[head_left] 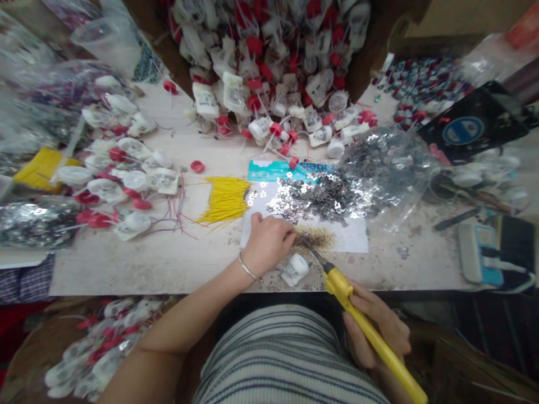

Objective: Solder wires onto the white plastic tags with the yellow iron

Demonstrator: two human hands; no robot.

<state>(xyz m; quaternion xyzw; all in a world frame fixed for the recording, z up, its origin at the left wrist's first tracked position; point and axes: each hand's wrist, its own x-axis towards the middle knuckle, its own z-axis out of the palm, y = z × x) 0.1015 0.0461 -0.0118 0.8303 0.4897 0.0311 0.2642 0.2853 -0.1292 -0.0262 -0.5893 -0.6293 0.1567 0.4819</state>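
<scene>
My right hand [377,325] is wrapped round a yellow soldering iron [339,286]. Its metal tip points up and left, to a brown scorched patch [318,238] on a white sheet [356,238]. Close to the tip, my left hand [269,238] is closed in a pinch over the sheet; what its fingers hold is hidden. Just below that hand, a white plastic part [295,268] lies near the table's front edge. A bundle of yellow wires [227,199] and a heap of small shiny metal pieces [324,193] lie beyond my hands.
White plastic assemblies with red caps spill from a large container [362,73] at the back. More assemblies [126,179] with loose wires lie at left. A clear bag [387,163] of metal pieces, a black box [475,123] and a power strip [480,255] stand at right.
</scene>
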